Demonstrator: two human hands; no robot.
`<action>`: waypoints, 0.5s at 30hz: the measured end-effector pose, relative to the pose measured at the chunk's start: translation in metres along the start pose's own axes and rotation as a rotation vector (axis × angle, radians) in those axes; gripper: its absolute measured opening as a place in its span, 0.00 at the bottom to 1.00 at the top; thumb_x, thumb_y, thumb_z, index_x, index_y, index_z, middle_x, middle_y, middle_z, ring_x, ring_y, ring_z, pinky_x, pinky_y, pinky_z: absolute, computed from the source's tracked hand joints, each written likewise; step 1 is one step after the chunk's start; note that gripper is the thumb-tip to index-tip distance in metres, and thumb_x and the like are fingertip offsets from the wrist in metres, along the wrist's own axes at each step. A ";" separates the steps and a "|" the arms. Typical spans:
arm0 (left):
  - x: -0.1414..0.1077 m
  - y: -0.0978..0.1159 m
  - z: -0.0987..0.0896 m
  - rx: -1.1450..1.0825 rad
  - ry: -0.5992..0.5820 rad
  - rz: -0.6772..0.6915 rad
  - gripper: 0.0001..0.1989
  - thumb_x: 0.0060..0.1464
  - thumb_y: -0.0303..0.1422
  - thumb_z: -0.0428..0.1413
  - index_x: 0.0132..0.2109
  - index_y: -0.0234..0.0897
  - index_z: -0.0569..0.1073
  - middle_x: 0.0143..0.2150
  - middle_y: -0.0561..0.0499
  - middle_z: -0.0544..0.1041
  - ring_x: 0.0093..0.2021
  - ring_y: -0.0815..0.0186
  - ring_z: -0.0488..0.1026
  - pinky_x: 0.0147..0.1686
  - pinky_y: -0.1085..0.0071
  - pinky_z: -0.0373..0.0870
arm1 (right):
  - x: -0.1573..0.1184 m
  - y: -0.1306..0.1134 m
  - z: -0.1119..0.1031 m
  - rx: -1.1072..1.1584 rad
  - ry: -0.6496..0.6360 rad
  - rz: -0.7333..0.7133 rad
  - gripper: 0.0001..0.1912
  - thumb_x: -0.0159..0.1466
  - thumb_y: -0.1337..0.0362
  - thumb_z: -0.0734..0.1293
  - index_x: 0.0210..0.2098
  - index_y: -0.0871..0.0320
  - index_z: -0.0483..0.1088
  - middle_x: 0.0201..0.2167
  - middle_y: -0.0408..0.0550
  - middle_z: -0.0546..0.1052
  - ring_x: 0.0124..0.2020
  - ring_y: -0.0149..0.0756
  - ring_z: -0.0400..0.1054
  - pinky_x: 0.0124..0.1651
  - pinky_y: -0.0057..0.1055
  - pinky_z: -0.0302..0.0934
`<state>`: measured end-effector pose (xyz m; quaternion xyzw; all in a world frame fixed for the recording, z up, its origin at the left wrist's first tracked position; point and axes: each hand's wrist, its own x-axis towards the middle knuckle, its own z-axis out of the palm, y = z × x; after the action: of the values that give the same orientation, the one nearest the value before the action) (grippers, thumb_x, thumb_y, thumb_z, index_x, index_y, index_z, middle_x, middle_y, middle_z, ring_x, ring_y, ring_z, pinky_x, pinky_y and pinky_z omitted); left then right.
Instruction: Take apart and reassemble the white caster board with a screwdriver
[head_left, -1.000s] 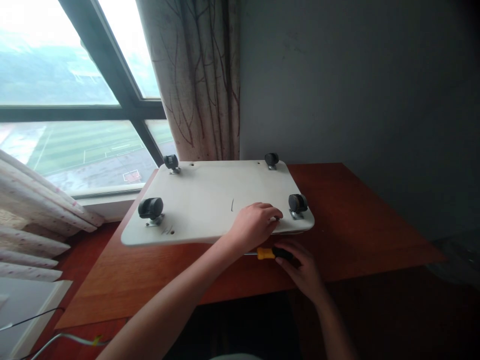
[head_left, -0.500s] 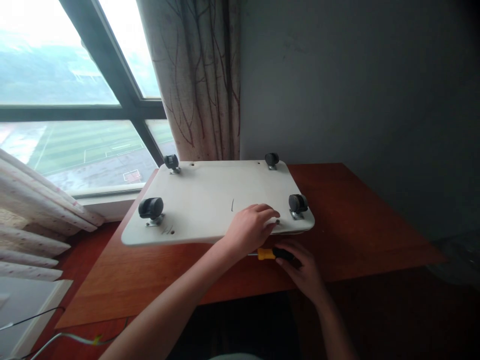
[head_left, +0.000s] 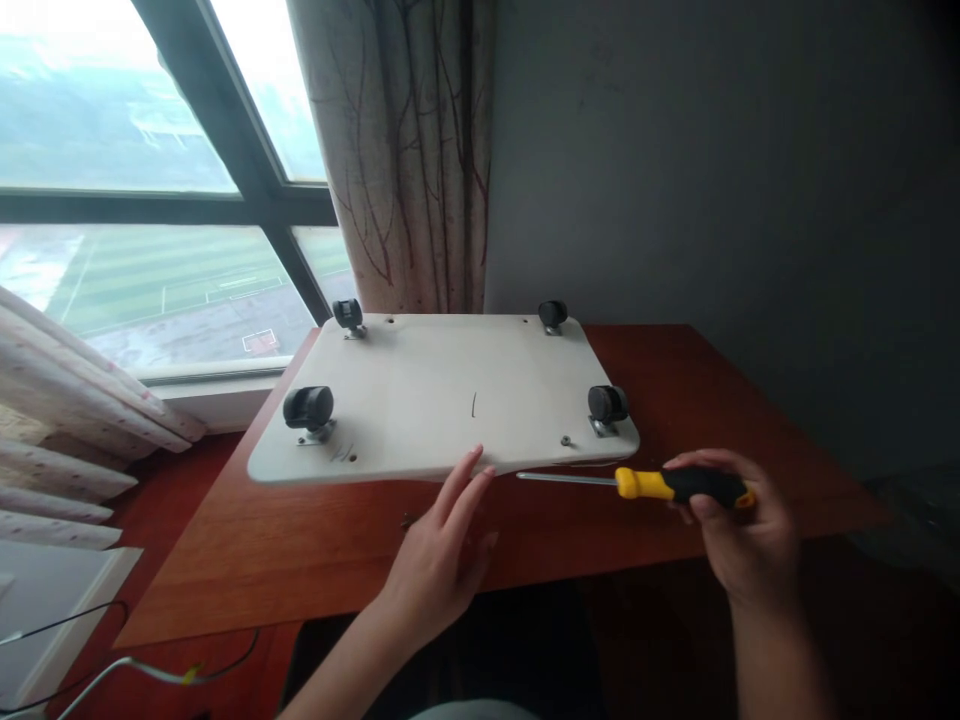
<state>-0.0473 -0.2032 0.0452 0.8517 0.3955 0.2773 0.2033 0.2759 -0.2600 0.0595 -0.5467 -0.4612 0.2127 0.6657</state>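
Observation:
A white board (head_left: pixel 442 375) with rounded corners lies on the reddish wooden table (head_left: pixel 247 560). Black casters stand up near its corners, among them one at the front left (head_left: pixel 308 407) and one at the front right (head_left: pixel 607 404). Over the board's front edge, my left hand (head_left: pixel 442 545) has its fingers spread and holds nothing. My right hand (head_left: pixel 750 525) grips a yellow and black screwdriver (head_left: pixel 645 484), whose shaft points left along the front edge. A small nut-like piece (head_left: pixel 566 441) sits at a hole near the front right caster.
Small metal bits (head_left: pixel 407 520) lie on the table left of my left hand. Behind the table are a patterned curtain (head_left: pixel 420 160), a window and a grey wall (head_left: pixel 675 170). Cables (head_left: pixel 161 674) run at the lower left.
My left hand has come off the board's right part, back toward me and left, its fingers now spread. My right hand has moved right with the screwdriver, whose shaft is now in full view.

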 end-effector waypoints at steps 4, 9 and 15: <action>-0.001 -0.005 0.023 0.278 -0.007 0.016 0.35 0.65 0.29 0.49 0.74 0.41 0.46 0.75 0.40 0.49 0.62 0.52 0.70 0.51 0.60 0.77 | 0.039 -0.037 0.001 0.071 0.137 -0.187 0.20 0.54 0.62 0.77 0.46 0.53 0.73 0.37 0.51 0.78 0.38 0.43 0.75 0.21 0.28 0.65; 0.004 -0.011 0.036 0.473 0.061 0.011 0.38 0.62 0.27 0.50 0.75 0.40 0.45 0.74 0.42 0.53 0.58 0.50 0.73 0.52 0.57 0.75 | 0.074 -0.057 0.012 -0.013 0.159 -0.355 0.21 0.52 0.64 0.78 0.45 0.56 0.73 0.33 0.50 0.79 0.35 0.42 0.75 0.23 0.29 0.64; 0.008 -0.011 0.038 0.468 0.071 0.007 0.37 0.62 0.27 0.50 0.75 0.41 0.47 0.74 0.42 0.53 0.60 0.49 0.70 0.52 0.57 0.75 | 0.085 -0.064 0.024 -0.163 0.132 -0.419 0.21 0.53 0.60 0.77 0.45 0.54 0.73 0.33 0.49 0.79 0.33 0.41 0.75 0.32 0.36 0.67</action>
<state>-0.0253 -0.1952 0.0124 0.8667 0.4529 0.2087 -0.0145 0.2823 -0.2000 0.1507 -0.5038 -0.5358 -0.0044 0.6776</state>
